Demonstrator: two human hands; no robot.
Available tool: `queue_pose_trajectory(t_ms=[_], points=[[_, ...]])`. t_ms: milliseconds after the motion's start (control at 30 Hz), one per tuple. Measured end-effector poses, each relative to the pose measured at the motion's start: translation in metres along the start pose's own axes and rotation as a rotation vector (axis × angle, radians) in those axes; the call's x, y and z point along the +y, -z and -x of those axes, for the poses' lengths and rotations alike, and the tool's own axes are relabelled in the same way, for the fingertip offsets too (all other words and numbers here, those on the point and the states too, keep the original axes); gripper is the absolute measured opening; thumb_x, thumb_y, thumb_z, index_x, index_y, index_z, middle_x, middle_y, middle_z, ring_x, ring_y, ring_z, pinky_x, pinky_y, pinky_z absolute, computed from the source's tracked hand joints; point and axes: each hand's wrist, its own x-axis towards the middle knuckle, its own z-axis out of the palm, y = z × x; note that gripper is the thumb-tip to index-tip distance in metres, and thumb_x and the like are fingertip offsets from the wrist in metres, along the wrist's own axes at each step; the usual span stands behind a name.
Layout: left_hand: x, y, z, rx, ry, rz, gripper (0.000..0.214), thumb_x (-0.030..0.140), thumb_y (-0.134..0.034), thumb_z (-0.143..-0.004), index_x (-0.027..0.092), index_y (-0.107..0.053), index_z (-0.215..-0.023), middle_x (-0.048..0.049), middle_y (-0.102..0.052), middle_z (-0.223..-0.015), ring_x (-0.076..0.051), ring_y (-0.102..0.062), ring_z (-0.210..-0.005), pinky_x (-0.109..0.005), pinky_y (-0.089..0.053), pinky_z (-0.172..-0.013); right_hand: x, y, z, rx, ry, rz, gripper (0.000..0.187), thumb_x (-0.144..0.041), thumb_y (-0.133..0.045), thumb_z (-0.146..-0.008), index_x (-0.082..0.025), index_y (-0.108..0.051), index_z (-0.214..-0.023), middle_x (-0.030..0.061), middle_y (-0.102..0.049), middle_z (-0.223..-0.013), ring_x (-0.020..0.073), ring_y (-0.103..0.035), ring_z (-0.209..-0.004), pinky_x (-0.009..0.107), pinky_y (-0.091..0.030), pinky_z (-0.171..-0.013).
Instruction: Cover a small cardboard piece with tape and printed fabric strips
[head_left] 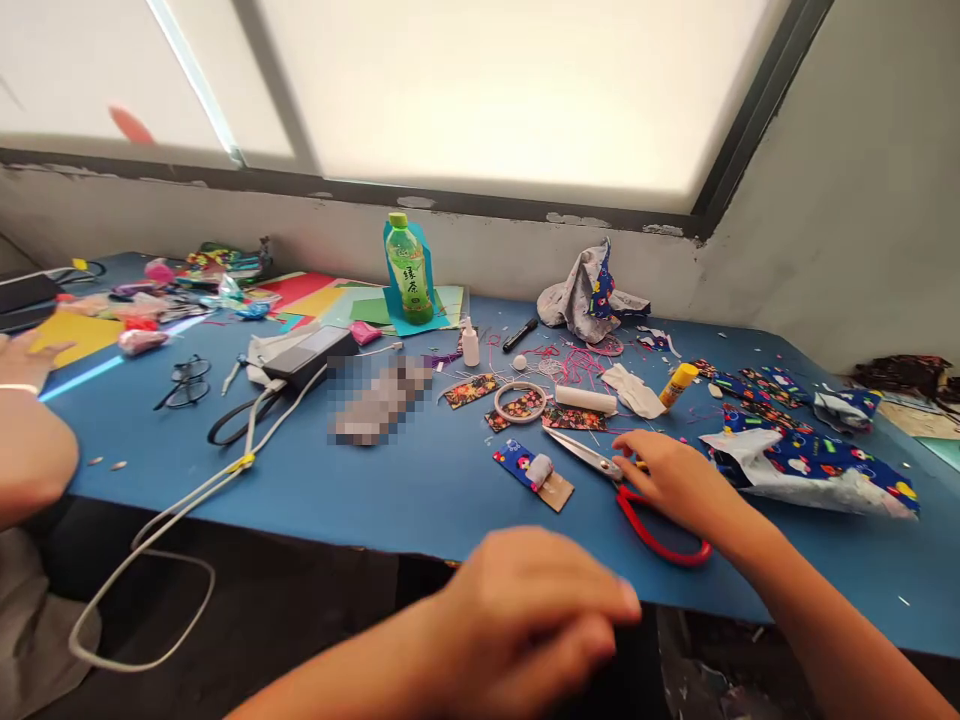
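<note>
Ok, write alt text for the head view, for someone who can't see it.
A person's right hand touches red-handled scissors on a cluttered blue table; their blurred left hand is in the foreground. Patterned scraps and a yellow glue stick lie nearby, a green bottle stands farther back, and another person's arm shows at far left.

Scissors (pixel 600 463) on table (pixel 420 500), right of cardboard strip (pixel 556 491); ring (pixel 519 420) behind strip; bottle (pixel 411 275) farther back, left of marker (pixel 520 335).

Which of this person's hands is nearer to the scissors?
Right: the right hand is at the scissors, partly covering them; the left hand hovers apart from them, lower in the picture.
</note>
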Motion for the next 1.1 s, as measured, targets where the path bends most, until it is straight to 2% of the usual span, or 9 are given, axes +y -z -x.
queue_pose_trajectory(t_ms=[67,133,233,367,500,700,833,967,1100], points=[[-0.037,0.015,-0.063,0.007,0.03,-0.082,0.024,0.03,-0.046,-0.095,0.027,-0.065,-0.111,-0.0071,-0.068,-0.114,-0.022,-0.062,-0.109,-0.037,-0.052,-0.094,0.017,0.004,0.002,-0.074,-0.066,0.026,0.021,-0.028,-0.05,-0.091,-0.016,-0.066,-0.097,0.008,-0.074,-0.086,0.0212,-0.069,-0.074,0.029,-0.05,-0.063],[-0.075,0.022,-0.111,-0.065,0.122,-0.345,0.026,0.022,-0.045,-0.094,0.018,-0.066,-0.108,-0.0119,-0.068,-0.114,-0.025,-0.063,-0.109,-0.042,-0.048,-0.097,0.027,0.007,0.008,-0.109,-0.1,0.036,0.021,-0.031,-0.052,-0.09,-0.017,-0.068,-0.091,0.0068,-0.074,-0.08,0.0206,-0.069,-0.065,0.028,-0.047,-0.056],[-0.112,0.017,-0.146,-0.106,0.133,-0.435,0.021,0.013,-0.05,-0.088,0.011,-0.068,-0.099,-0.0182,-0.07,-0.105,-0.031,-0.064,-0.104,-0.046,-0.049,-0.091,0.033,0.006,0.027,-0.17,-0.151,0.029,0.022,-0.035,-0.055,-0.089,-0.018,-0.069,-0.086,0.0067,-0.074,-0.08,0.0225,-0.069,-0.068,0.029,-0.048,-0.056],[-0.124,0.005,-0.148,-0.129,0.112,-0.478,0.021,0.006,-0.049,-0.085,0.012,-0.067,-0.093,-0.0164,-0.072,-0.094,-0.028,-0.069,-0.091,-0.038,-0.052,-0.081,0.034,0.001,0.057,-0.151,-0.189,-0.07,0.026,-0.039,-0.052,-0.092,-0.019,-0.068,-0.092,0.0069,-0.073,-0.087,0.022,-0.07,-0.074,0.031,-0.053,-0.062],[-0.119,0.01,-0.143,-0.098,0.054,-0.458,0.022,0.007,-0.047,-0.087,0.014,-0.067,-0.095,-0.0123,-0.072,-0.095,-0.023,-0.069,-0.088,-0.033,-0.052,-0.08,0.031,-0.002,0.061,0.019,-0.123,-0.107,0.024,-0.036,-0.052,-0.093,-0.017,-0.065,-0.099,0.0096,-0.072,-0.097,0.0232,-0.07,-0.086,0.035,-0.056,-0.074],[-0.117,0.022,-0.137,0.047,-0.05,-0.388,0.016,0.02,-0.052,-0.092,0.018,-0.065,-0.101,-0.0076,-0.072,-0.099,-0.021,-0.068,-0.091,-0.034,-0.053,-0.081,0.012,0.0,-0.026,0.233,0.209,-0.168,0.032,-0.026,-0.055,-0.092,-0.017,-0.057,-0.122,0.0128,-0.065,-0.118,0.0247,-0.064,-0.108,0.04,-0.053,-0.092],[-0.124,0.019,-0.129,0.107,-0.111,-0.337,0.009,0.021,-0.056,-0.09,0.018,-0.064,-0.089,-0.0063,-0.073,-0.088,-0.022,-0.068,-0.085,-0.036,-0.052,-0.08,0.005,-0.008,-0.09,0.223,0.403,-0.131,0.041,-0.021,-0.064,-0.087,-0.021,-0.057,-0.127,0.0113,-0.062,-0.126,0.0243,-0.062,-0.111,0.038,-0.053,-0.092],[-0.133,0.014,-0.123,0.182,-0.097,-0.246,0.007,0.021,-0.056,-0.091,0.018,-0.062,-0.088,-0.004,-0.072,-0.086,-0.018,-0.068,-0.081,-0.03,-0.053,-0.075,0.003,-0.022,-0.11,0.21,0.497,-0.124,0.017,-0.016,-0.06,-0.089,-0.021,-0.071,-0.1,0.0059,-0.072,-0.098,0.0186,-0.069,-0.085,0.028,-0.055,-0.074],[-0.136,0.012,-0.122,0.241,-0.051,-0.132,0.006,0.023,-0.058,-0.09,0.019,-0.062,-0.09,-0.0012,-0.071,-0.085,-0.015,-0.067,-0.076,-0.025,-0.052,-0.071,0.001,-0.028,-0.105,0.286,0.524,-0.137,0.017,-0.021,-0.06,-0.09,-0.018,-0.071,-0.102,0.0101,-0.072,-0.101,0.0218,-0.067,-0.09,0.032,-0.053,-0.077]])
